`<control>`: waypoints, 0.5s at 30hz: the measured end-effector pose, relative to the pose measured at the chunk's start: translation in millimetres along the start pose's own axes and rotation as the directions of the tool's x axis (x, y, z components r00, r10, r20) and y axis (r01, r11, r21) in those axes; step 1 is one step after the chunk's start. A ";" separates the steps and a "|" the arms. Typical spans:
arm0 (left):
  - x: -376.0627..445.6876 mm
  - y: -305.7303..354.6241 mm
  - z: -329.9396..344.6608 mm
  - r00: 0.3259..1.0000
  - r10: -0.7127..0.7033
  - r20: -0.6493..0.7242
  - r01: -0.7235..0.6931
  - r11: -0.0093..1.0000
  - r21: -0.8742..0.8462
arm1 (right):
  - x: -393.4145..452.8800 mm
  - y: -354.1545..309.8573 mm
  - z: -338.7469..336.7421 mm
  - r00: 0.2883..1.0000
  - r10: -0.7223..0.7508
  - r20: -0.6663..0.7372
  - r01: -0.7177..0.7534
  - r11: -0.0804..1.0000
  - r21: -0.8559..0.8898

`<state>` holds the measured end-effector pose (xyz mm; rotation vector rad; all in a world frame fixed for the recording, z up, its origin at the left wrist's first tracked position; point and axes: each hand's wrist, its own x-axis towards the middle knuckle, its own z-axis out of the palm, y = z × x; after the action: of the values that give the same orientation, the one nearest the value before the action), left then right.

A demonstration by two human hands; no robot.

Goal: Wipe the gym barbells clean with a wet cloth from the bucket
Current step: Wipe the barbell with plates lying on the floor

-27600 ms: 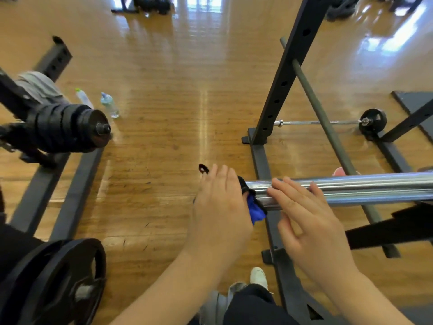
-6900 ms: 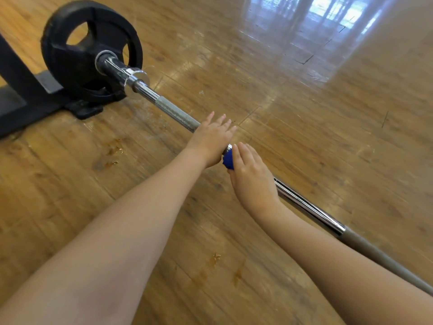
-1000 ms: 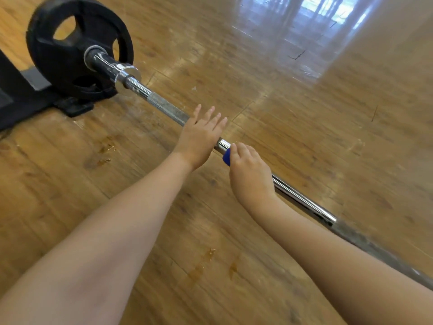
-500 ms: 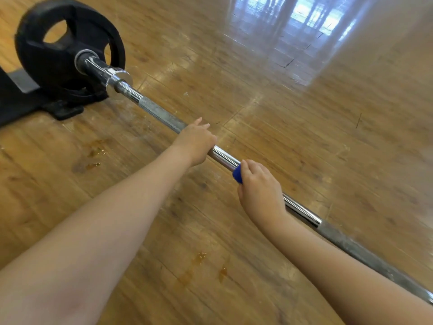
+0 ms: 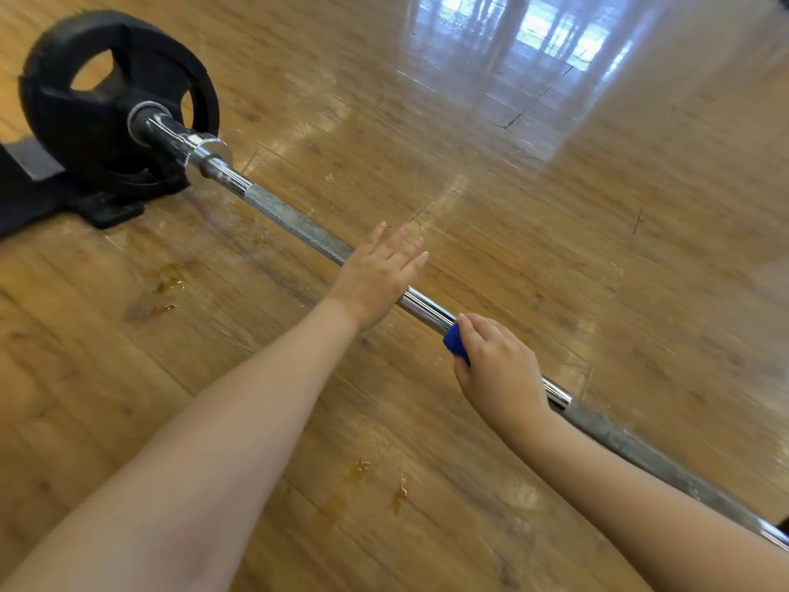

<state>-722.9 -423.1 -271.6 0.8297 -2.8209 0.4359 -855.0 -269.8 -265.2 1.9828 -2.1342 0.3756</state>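
Head view: barbell (image 5: 299, 224) lies on the wood floor (image 5: 512, 249) from 10 to 4 o'clock, black plate (image 5: 85, 121) at 10; left hand (image 5: 375, 275) rests flat on the shaft with fingers straight, right hand (image 5: 499, 369) just toward 4 o'clock grips blue cloth (image 5: 454, 341) round it

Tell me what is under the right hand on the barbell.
Under the right hand a blue cloth pokes out at the thumb side, wrapped on the barbell shaft. The hand's grip covers the rest of the cloth and that stretch of shaft.
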 end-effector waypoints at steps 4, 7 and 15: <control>6.9 -0.1 -1.9 0.995 0.013 0.100 -0.001 0.993 -0.121 | 6.7 -3.0 -1.3 1.000 -0.018 0.010 0.018 1.000 0.020; 8.2 -3.1 -3.1 0.992 0.041 0.119 -0.023 0.989 -0.144 | -1.2 5.3 -5.2 0.998 -0.054 0.022 0.054 0.999 -0.004; 15.8 -7.7 0.3 0.976 0.055 0.211 -0.011 0.978 -0.207 | -11.2 7.2 0.7 1.000 -0.018 0.002 0.018 0.998 -0.060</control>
<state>-731.8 -437.3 -266.3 0.8332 -3.0135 0.0585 -861.2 -258.9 -269.8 1.9687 -2.1008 0.3038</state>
